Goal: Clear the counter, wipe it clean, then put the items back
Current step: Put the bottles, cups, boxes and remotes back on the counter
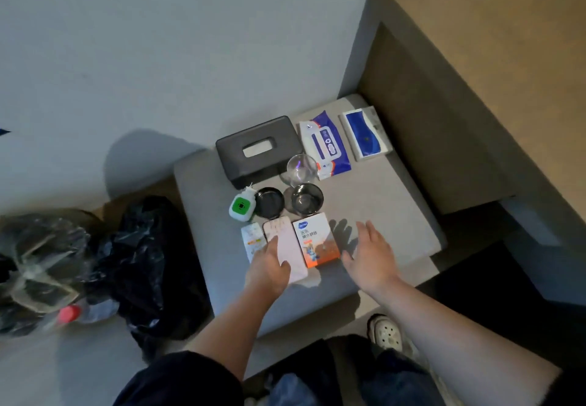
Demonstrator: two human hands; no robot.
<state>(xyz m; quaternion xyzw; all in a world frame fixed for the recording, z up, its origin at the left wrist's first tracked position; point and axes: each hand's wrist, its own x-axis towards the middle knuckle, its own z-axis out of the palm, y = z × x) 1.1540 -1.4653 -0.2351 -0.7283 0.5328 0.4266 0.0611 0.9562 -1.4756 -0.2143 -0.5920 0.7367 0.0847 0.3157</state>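
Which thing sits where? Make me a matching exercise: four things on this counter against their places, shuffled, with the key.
Things:
1. black tissue box
2. clear glass
3. orange and white box
4. blue and white box

Places:
A. between the left hand and the right hand
B. back row, right end
C. just behind the steel bowl
D. back row, left end

Pairs: 1-D, 2-C, 3-A, 4-B
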